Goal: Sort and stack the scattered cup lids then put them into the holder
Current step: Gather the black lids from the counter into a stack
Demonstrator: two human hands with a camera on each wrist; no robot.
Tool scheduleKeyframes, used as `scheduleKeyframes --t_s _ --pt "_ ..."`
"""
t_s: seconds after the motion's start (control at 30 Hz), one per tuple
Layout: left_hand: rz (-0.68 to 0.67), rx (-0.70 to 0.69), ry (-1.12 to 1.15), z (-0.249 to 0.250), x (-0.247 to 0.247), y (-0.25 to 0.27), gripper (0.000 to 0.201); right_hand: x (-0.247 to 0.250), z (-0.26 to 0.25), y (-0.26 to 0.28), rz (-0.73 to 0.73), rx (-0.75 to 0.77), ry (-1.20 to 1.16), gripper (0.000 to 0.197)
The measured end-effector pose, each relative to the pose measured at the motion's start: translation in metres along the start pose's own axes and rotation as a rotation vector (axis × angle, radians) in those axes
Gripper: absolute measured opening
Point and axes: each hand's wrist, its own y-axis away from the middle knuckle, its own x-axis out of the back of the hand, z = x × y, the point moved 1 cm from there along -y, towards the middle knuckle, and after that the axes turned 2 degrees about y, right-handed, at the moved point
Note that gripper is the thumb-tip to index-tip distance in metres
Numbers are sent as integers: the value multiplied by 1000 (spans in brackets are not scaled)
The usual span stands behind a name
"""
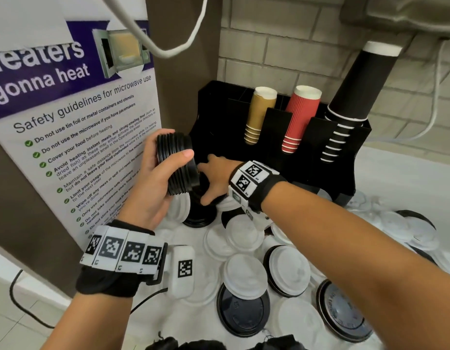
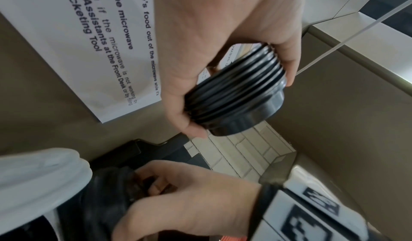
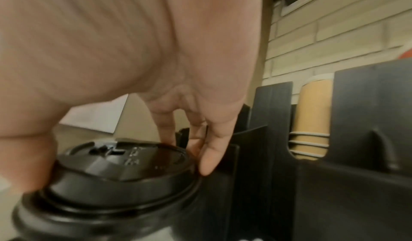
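My left hand (image 1: 153,178) (image 2: 223,33) grips a stack of several small black lids (image 1: 177,162) (image 2: 236,93), held on its side above the counter to the left of the black holder (image 1: 277,147) (image 3: 368,121). Just below it, my right hand (image 1: 216,180) (image 3: 156,51) reaches down over another pile of black lids (image 1: 200,213) standing at the holder's front left corner. Its thumb and fingers curl round the rim of the top black lid (image 3: 125,165). White lids (image 1: 244,274) and larger black lids (image 1: 241,314) lie scattered on the counter in front.
The holder carries tan cups (image 1: 259,114), red cups (image 1: 301,117) and a tall stack of black cups (image 1: 355,97). A microwave safety poster (image 1: 80,122) hangs on the wall at the left. A brick wall stands behind, and a black cable (image 1: 16,299) runs at lower left.
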Motion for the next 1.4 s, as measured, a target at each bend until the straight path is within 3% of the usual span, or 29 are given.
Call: scheduleKeyframes --t_s 0.17,0.33,0.43,0.57,0.7,0.93,1.4 --pt "-31 -21 30 1 -6 1 55 3 28 37 221 -32 -424 69" --pt "-17 0 47 -8 -14 3 55 -3 39 79 365 35 -1275 36" --pt "7 19 50 -14 -18 3 42 -2 29 101 363 169 -1557 43" --pt "5 14 51 -19 -23 5 41 -5 13 112 359 241 -1600 46" --pt "-46 31 55 -20 -26 7 45 -4 7 115 389 212 -1602 43" --pt "-155 93 12 -19 -23 9 53 6 10 120 359 193 -1470 56" --pt "-119 98 60 -18 -25 12 56 9 4 121 422 238 -1412 54"
